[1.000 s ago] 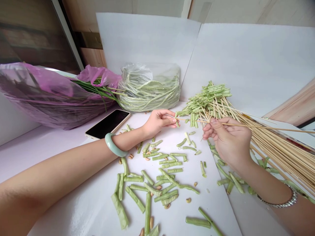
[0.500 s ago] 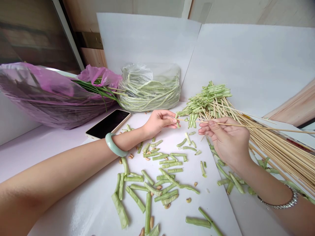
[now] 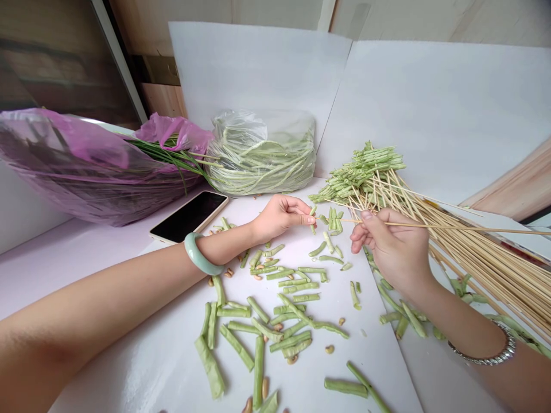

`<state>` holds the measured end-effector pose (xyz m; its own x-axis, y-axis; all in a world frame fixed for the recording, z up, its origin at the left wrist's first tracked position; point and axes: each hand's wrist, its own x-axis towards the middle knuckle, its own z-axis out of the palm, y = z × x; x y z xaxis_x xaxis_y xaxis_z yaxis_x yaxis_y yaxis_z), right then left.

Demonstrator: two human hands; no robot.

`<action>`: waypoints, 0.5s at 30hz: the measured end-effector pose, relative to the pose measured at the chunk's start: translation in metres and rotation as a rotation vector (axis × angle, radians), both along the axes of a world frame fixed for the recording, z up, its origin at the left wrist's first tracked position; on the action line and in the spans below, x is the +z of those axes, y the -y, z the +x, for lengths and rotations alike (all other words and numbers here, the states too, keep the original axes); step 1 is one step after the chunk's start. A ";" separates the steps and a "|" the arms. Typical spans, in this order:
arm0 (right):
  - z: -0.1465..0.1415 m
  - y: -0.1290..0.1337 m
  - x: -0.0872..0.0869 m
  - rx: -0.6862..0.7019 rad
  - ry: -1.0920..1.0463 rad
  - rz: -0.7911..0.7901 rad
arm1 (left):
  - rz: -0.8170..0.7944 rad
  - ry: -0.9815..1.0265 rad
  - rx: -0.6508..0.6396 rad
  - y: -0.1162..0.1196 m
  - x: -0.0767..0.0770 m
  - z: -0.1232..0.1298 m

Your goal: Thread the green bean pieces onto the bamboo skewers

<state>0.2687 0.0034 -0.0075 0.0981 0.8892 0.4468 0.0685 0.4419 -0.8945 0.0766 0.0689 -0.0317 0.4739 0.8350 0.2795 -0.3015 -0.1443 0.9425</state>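
My left hand (image 3: 286, 218) pinches a short green bean piece (image 3: 313, 220) near the middle of the table, at the tip end of a thin wooden skewer. My right hand (image 3: 394, 244) grips that skewer (image 3: 473, 228), which runs off to the right edge. Several bean pieces (image 3: 335, 219) are threaded on it between the two hands. Loose cut bean pieces (image 3: 258, 321) lie on the white sheet below, with small tan beans (image 3: 329, 349) among them.
Skewered bean pieces (image 3: 365, 169) are piled at the back right, their sticks (image 3: 486, 258) reaching right. A clear bag of long beans (image 3: 267, 155), a purple bag (image 3: 99, 172) and a phone (image 3: 189, 218) stand or lie at the back left.
My left hand has moved slightly right and down with its bean piece. The skewer's threaded pieces have dropped a little, and the fingers of my right hand have shifted along the skewer.
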 end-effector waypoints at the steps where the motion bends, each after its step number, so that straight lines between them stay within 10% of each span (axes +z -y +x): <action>1: 0.000 0.000 0.000 0.002 0.004 -0.002 | -0.006 0.004 -0.003 0.000 -0.001 0.000; 15: -0.001 -0.002 0.001 0.028 -0.020 -0.047 | -0.014 0.028 0.005 -0.002 -0.003 0.000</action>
<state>0.2681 0.0051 -0.0065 0.0816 0.9117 0.4026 0.0386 0.4007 -0.9154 0.0764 0.0714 -0.0347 0.4621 0.8413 0.2806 -0.3268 -0.1326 0.9357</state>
